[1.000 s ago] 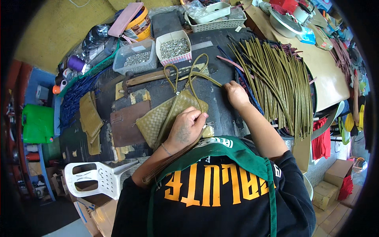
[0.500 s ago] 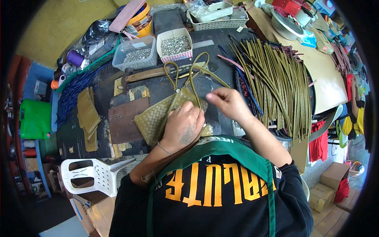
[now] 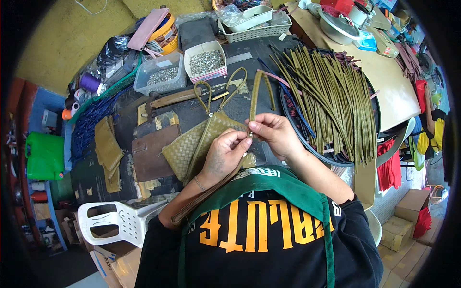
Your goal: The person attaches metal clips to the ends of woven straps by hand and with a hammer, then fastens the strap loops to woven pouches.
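An olive strap (image 3: 256,93) stands up from my fingertips and folds over at its top. My right hand (image 3: 273,133) pinches its lower end. My left hand (image 3: 224,151) is closed at the same end, thumb and finger meeting around a small piece too tiny to make out. Left of it, two olive woven pouches (image 3: 185,146) overlap on the dark work table. Wrist loops (image 3: 235,87) reach up from the pouches. A wooden-handled hammer (image 3: 175,98) lies just beyond them.
Behind stand a clear tub (image 3: 161,77) and a box (image 3: 206,60) of small metal pieces. Many olive strips (image 3: 331,101) fill a round tray at right. Brown leather (image 3: 154,149) and folded olive pieces (image 3: 108,144) lie left. A white chair (image 3: 113,223) stands near left.
My right hand, earlier apart from the left, now meets it and pinches the strap. The strap now rises from my hands. My left hand has lifted off the pouch.
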Available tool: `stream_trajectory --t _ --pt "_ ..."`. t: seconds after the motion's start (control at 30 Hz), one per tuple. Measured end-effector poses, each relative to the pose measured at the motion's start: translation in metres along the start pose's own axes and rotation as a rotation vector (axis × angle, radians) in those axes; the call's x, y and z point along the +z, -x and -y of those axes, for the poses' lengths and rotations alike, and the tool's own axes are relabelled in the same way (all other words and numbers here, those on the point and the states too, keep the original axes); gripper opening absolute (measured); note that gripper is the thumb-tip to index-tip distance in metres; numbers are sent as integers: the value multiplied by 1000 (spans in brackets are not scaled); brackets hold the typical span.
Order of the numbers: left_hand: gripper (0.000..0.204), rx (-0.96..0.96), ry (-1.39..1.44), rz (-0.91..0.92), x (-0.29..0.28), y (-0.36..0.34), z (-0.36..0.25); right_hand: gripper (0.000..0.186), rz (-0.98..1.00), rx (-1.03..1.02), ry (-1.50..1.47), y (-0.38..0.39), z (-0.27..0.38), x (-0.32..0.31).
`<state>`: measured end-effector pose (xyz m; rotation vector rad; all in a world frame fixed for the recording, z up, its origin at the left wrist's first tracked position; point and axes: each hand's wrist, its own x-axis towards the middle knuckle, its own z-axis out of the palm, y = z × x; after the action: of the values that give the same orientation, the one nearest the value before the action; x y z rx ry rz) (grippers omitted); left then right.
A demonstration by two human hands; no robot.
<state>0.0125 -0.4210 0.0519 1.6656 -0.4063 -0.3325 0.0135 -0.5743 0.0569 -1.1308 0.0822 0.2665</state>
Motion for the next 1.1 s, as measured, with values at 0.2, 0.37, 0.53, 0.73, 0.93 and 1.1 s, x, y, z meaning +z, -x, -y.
stream_trajectory --t 0.2,0.37,0.53,0.73,0.93,1.1 --pt "14 -123 384 27 4 -1 -2 8 -31 53 -67 5 5 -1" --pt "12 -50 253 11 4 -1 -2 11 -24 92 -55 6 1 0" --pt "9 24 102 -55 9 -1 -5 20 -210 -398 191 12 -19 3" --pt "8 254 -371 -91 7 2 -17 15 -84 -766 832 28 -8 -3" --pt "9 296 -280 -122 10 -1 -11 16 -31 -926 951 31 -9 -16" --pt "9 250 -316 -99 11 1 -17 17 -88 -701 659 33 -12 -4"
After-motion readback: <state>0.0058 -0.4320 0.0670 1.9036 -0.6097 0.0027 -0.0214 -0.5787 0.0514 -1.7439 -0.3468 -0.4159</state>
